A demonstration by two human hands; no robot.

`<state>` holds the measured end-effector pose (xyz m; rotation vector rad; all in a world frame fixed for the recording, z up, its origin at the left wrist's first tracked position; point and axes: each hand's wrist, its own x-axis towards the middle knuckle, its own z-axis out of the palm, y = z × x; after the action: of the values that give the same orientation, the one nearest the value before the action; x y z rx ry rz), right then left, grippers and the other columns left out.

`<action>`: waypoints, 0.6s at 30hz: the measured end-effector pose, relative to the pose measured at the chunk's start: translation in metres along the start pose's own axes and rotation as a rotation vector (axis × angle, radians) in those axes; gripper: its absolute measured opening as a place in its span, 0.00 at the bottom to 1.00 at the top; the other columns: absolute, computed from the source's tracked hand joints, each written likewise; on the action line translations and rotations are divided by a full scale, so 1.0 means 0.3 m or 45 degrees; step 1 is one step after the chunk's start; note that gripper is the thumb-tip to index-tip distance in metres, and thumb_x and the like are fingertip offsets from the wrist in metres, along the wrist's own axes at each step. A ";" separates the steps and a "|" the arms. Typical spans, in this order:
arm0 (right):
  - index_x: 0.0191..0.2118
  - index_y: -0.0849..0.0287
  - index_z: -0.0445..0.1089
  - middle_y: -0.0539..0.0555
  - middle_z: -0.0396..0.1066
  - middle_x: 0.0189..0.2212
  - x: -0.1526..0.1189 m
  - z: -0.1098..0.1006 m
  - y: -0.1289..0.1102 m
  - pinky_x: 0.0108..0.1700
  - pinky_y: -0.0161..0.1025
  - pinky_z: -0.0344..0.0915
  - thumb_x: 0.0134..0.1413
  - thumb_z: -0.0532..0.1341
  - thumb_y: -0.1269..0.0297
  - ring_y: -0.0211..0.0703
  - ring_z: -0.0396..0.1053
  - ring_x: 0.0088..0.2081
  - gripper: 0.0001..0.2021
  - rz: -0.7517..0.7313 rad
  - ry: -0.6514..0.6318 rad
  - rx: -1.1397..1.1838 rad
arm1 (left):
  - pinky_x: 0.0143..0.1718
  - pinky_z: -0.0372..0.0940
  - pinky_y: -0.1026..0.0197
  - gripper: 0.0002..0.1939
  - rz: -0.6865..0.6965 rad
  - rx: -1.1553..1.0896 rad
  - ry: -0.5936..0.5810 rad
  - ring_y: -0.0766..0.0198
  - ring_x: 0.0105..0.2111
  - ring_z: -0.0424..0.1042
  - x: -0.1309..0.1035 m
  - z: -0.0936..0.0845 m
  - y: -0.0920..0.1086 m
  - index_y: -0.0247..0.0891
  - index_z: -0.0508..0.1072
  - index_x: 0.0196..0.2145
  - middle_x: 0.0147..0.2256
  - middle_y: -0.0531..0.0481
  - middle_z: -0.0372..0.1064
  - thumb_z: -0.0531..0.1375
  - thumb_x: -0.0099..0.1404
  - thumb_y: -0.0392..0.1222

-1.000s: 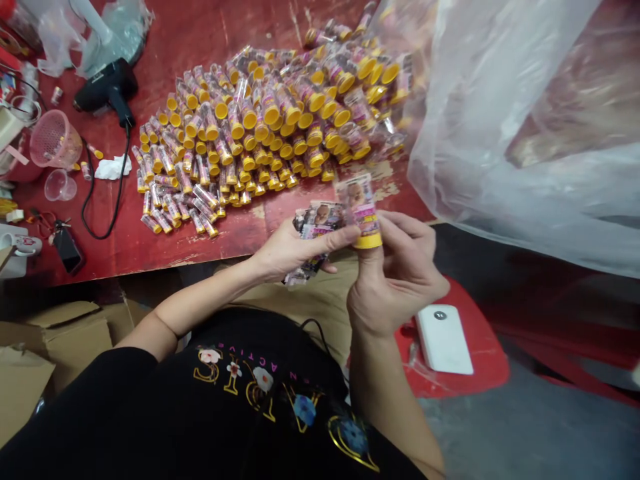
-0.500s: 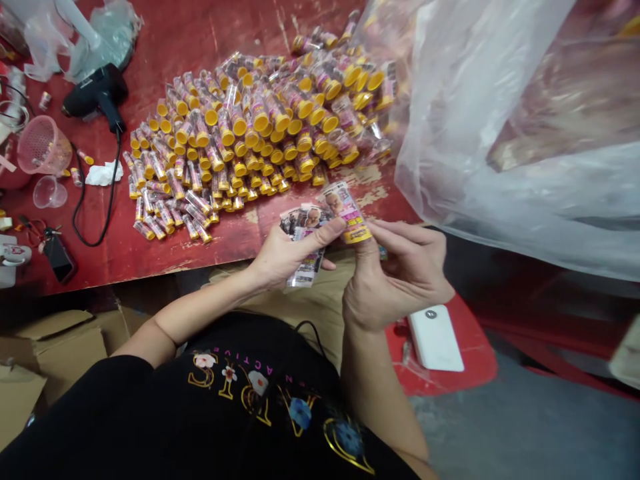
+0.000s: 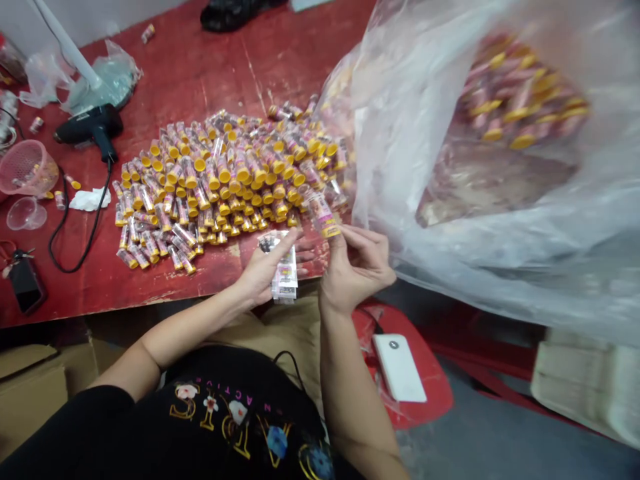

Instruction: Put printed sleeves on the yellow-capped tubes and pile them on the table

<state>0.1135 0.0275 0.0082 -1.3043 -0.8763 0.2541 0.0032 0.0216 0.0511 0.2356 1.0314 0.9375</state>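
My left hand (image 3: 263, 270) holds a small stack of printed plastic labels (image 3: 286, 277) across its palm, the thumb over them and the other fingers stretched out. Just to its right, my right hand (image 3: 356, 267) pinches a small clear tube (image 3: 323, 215) by its yellow-capped end between thumb and fingertips. The tube has a pink and yellow printed wrapper and tilts away from me, apart from the labels. Beyond both hands spreads a heap of similar yellow-capped tubes (image 3: 225, 177) on the red table (image 3: 210, 73).
A big translucent bag (image 3: 395, 133) with more capped tubes fills the right side. At left are a black heat gun (image 3: 95, 127) with its cord, a pink basket (image 3: 29, 167), a plastic cup (image 3: 26, 215) and a phone (image 3: 26, 285). A white power bank (image 3: 400, 368) lies on a red stool (image 3: 435, 400).
My hands have moved apart: the tube, earlier by the left thumb, is now clear of the labels. The view has shifted, showing more of the table's far side and the bag's contents.
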 end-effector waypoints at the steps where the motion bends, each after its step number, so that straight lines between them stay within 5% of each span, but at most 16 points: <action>1: 0.36 0.58 0.83 0.54 0.77 0.34 0.043 0.042 0.020 0.45 0.44 0.76 0.59 0.72 0.61 0.44 0.76 0.39 0.07 0.006 0.037 0.015 | 0.34 0.74 0.65 0.08 -0.028 -0.055 0.039 0.65 0.33 0.81 0.009 0.005 0.008 0.32 0.78 0.43 0.36 0.45 0.81 0.66 0.72 0.41; 3: 0.37 0.59 0.83 0.55 0.77 0.36 0.142 0.123 0.055 0.42 0.42 0.76 0.60 0.69 0.61 0.44 0.76 0.40 0.07 -0.004 0.032 0.039 | 0.38 0.75 0.65 0.04 -0.059 -0.130 0.099 0.65 0.33 0.82 0.018 0.008 0.023 0.32 0.77 0.44 0.35 0.45 0.81 0.62 0.73 0.32; 6: 0.47 0.57 0.81 0.56 0.78 0.44 0.315 0.172 0.122 0.39 0.39 0.75 0.63 0.65 0.61 0.43 0.77 0.43 0.10 -0.065 -0.214 0.012 | 0.43 0.77 0.63 0.10 -0.038 -0.156 0.131 0.65 0.34 0.83 0.018 -0.005 0.042 0.32 0.77 0.46 0.36 0.46 0.82 0.59 0.72 0.25; 9: 0.57 0.55 0.76 0.59 0.76 0.53 0.535 0.096 0.244 0.45 0.41 0.75 0.66 0.63 0.65 0.44 0.76 0.50 0.16 -0.126 -0.342 -0.273 | 0.36 0.77 0.65 0.10 0.002 -0.091 0.197 0.65 0.32 0.82 0.023 -0.029 0.065 0.32 0.78 0.48 0.35 0.46 0.82 0.59 0.73 0.26; 13: 0.47 0.64 0.78 0.65 0.78 0.46 0.882 -0.052 0.465 0.59 0.53 0.70 0.67 0.62 0.69 0.49 0.75 0.50 0.08 0.016 -0.260 -0.717 | 0.26 0.75 0.66 0.05 -0.057 0.036 0.299 0.66 0.25 0.79 0.038 -0.048 0.076 0.31 0.78 0.42 0.33 0.45 0.81 0.61 0.73 0.28; 18: 0.57 0.57 0.74 0.59 0.74 0.57 1.180 -0.007 0.658 0.58 0.51 0.76 0.71 0.63 0.54 0.45 0.74 0.54 0.16 0.054 -0.394 -0.738 | 0.22 0.74 0.67 0.02 -0.106 0.105 0.383 0.65 0.27 0.79 0.053 -0.052 0.042 0.30 0.79 0.38 0.34 0.44 0.81 0.68 0.66 0.30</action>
<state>0.4097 0.3023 -0.0236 -1.8539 -1.2426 0.2483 -0.0136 0.0377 0.0401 0.1203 1.3489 0.8715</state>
